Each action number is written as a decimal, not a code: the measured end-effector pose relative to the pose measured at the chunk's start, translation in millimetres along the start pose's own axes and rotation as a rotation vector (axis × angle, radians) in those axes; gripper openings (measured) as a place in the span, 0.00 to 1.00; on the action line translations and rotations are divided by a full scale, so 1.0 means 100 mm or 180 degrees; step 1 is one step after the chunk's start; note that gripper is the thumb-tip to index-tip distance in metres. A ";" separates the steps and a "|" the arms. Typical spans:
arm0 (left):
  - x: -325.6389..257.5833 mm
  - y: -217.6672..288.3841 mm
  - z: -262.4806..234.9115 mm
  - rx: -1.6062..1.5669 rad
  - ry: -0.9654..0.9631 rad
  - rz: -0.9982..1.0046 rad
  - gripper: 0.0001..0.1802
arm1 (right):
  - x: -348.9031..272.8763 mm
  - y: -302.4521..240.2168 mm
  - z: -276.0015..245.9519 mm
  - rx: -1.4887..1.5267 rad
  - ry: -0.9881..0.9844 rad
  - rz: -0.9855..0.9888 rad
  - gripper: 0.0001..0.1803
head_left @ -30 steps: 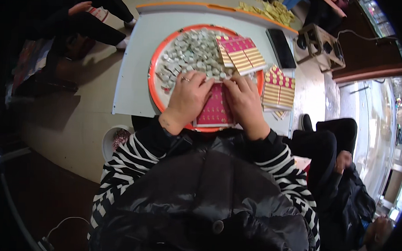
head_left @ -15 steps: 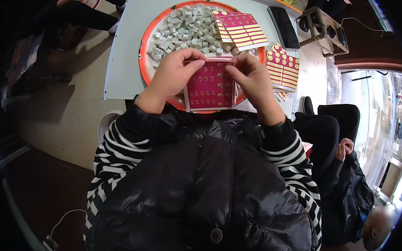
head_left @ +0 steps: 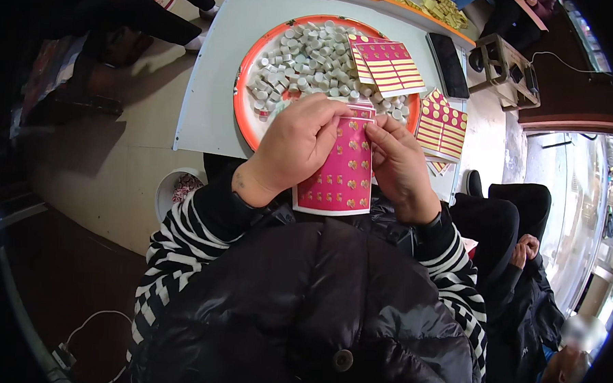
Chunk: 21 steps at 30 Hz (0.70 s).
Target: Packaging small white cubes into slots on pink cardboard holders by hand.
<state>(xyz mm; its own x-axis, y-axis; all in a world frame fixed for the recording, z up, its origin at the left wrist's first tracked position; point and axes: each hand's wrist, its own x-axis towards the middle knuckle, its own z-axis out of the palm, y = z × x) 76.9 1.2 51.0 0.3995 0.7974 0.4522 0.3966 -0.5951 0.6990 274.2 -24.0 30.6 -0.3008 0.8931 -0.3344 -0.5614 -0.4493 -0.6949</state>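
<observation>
Both my hands grip a crimson sticker sheet (head_left: pixel 348 169) with small gold prints, held upright near my chest. My left hand (head_left: pixel 296 146) pinches its upper left, covering part of that side. At the upper right edge, my right hand (head_left: pixel 402 165) has thumb and fingers closed on the sheet. More sheets show just behind its top edge. Beyond my hands lies a round, orange-rimmed tray (head_left: pixel 241 96) heaped with small whitish caps (head_left: pixel 312 58). Two red and yellow striped sheets (head_left: pixel 387 65) rest over the tray's right side.
More sticker sheets (head_left: pixel 443 125) lie right of the tray, below a black phone (head_left: pixel 449 65). A white bin (head_left: pixel 167 198) with scraps stands on the floor at left. Another person (head_left: pixel 521 297) sits at right. Yellow pieces (head_left: pixel 443 11) lie beyond the table's far edge.
The sheet has come nearer my chest and more of its length shows. My left hand has shifted right across its upper part. The whole view has shifted slightly.
</observation>
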 end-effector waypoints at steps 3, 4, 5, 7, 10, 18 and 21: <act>-0.02 0.00 0.00 -0.0623 0.0039 -0.0281 0.11 | 0.01 0.03 0.00 0.0008 0.0001 -0.0077 0.03; -0.02 0.00 -0.01 -0.0614 0.0050 -0.0274 0.11 | 0.01 0.04 0.00 0.0013 0.0025 -0.0113 0.03; -0.03 0.00 -0.02 -0.0674 -0.0009 -0.0349 0.11 | -0.01 0.04 0.01 0.0007 0.0012 -0.0117 0.03; -0.03 0.00 -0.03 -0.0796 -0.0128 -0.0497 0.10 | -0.03 0.06 0.03 -0.0363 0.0023 -0.0448 0.03; -0.03 0.03 -0.05 -0.1154 -0.0176 -0.0821 0.09 | -0.05 0.05 0.03 -0.0625 0.0035 -0.0680 0.03; -0.02 0.01 -0.10 -0.1412 -0.0361 -0.1201 0.04 | -0.05 0.09 0.06 -0.1600 0.0334 -0.1355 0.08; -0.02 -0.02 -0.05 -0.1424 -0.0380 -0.1201 0.04 | -0.05 0.06 0.16 -0.2871 0.0558 -0.2269 0.10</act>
<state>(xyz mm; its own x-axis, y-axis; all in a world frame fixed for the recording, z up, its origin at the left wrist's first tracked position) 70.8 1.3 51.4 0.3991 0.9134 0.0800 0.1528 -0.1523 0.9765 259.7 -31.7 38.0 0.0128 0.9597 0.2806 0.2134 0.2715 -0.9385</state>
